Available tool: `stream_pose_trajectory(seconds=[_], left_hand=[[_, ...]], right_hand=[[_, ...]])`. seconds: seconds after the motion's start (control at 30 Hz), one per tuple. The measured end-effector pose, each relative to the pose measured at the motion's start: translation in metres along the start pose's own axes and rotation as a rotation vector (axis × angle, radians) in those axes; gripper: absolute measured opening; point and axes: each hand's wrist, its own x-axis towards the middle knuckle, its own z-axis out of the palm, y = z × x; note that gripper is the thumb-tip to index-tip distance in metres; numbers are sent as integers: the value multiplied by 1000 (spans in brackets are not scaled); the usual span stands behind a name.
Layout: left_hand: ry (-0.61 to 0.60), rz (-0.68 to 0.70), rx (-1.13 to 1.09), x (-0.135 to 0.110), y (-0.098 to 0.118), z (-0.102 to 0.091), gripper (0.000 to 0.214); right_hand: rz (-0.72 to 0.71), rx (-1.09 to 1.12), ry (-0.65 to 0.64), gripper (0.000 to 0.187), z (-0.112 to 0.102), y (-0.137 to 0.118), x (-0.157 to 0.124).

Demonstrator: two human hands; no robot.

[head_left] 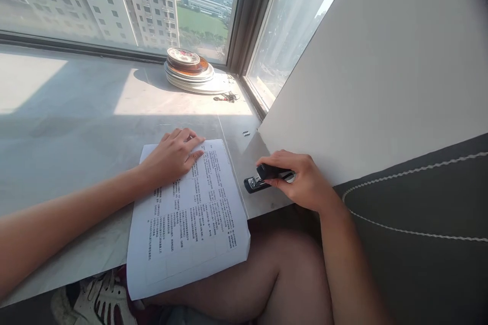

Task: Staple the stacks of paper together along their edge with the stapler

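My left hand (177,152) lies on the upper part of a printed sheet of paper (202,213), its fingers stretched out toward the top right corner. The sheet's lower end hangs past the ledge's front edge, over my leg. To the right of the paper, my right hand (301,177) is closed around a black stapler (267,176) at the ledge's edge. Its jaws are apart, with nothing seen between them. Whether more sheets lie under the top one, I cannot tell.
A stack of plates (190,73) stands by the window corner, with a bunch of keys (227,97) in front. Two small strips of staples (246,133) lie on the ledge (76,162). A white wall (381,71) closes off the right side. A shoe (101,297) shows below.
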Motion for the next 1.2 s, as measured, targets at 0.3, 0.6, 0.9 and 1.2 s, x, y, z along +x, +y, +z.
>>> stream_pose_trajectory(seconds=[0.3, 0.6, 0.9, 1.2], left_hand=[[18, 31, -58, 9, -11, -2, 41], [31, 16, -42, 6, -8, 1, 41], [68, 45, 69, 2, 5, -2, 41], [79, 408, 25, -9, 22, -3, 35]], right_hand=[[-48, 3, -315, 49, 5, -11, -60], [-39, 86, -205, 55, 22, -31, -55], [3, -18, 27, 48, 27, -25, -20], [-28, 57, 35, 45, 46, -4, 40]])
